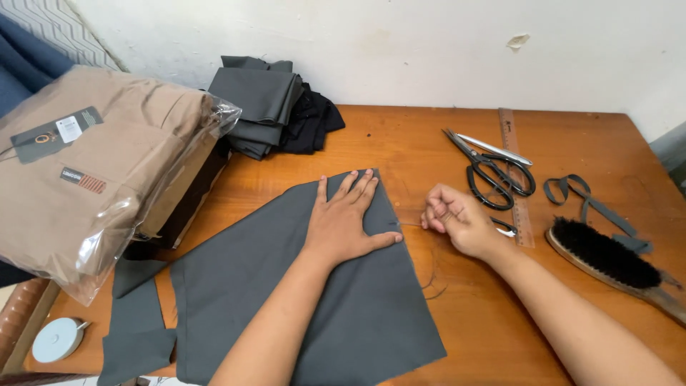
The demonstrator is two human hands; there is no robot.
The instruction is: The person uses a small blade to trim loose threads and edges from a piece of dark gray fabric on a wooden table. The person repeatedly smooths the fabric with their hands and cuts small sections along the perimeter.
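Two hands work at a wooden surface [457, 143]: left hand [348, 221] spread flat on grey cloth [286, 286] lying mid-surface, right hand [457, 220] pinched shut on thread [411, 226] beside its edge, seemingly mid-stitch; pulling taut likely follows.

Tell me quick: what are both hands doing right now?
Left hand: open, flat on the grey fabric.
Right hand: closed, fingers pinched at the fabric's edge; what they hold is too small to tell.

One head-worn view looks steeply down from close above the wooden table [443, 150], facing the far white wall [400, 43]
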